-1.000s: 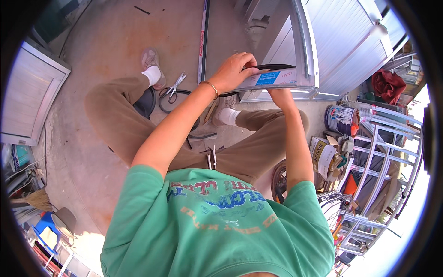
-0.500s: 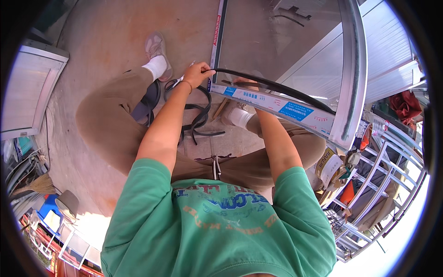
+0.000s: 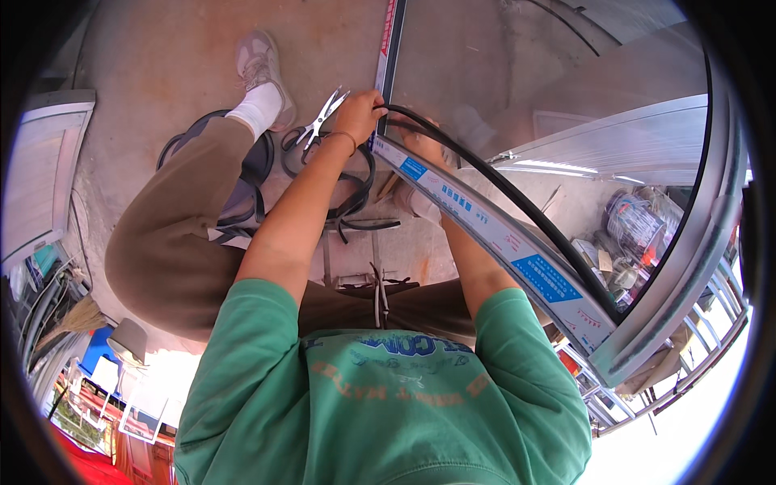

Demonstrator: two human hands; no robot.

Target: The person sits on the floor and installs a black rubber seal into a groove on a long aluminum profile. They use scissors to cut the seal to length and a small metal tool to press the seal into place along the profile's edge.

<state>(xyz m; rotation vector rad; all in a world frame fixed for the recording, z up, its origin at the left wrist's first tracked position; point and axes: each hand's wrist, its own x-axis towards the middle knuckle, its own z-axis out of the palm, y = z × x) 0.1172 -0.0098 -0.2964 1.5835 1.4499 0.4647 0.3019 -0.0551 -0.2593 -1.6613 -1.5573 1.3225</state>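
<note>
A black rubber sealing strip bows along the inner edge of a metal window frame with a glass pane. The frame's near rail carries blue and white protective film. At the frame's left corner, my left hand pinches the end of the strip between thumb and fingers. Beyond the rail, my right hand shows through the glass close to that corner; its fingers are blurred by the pane and the strip. Scissors with open blades lie on the floor beside my left wrist.
Loose black strip lies coiled on the concrete floor between my legs. My shoe is at upper left. A metal-framed panel stands at far left, with a straw broom below it. Clutter and metal rails are at right.
The window frame has tilted, its right end swinging nearer to me and further right. My left hand has moved slightly up and right with the strip's end, and the scissors show more fully.
</note>
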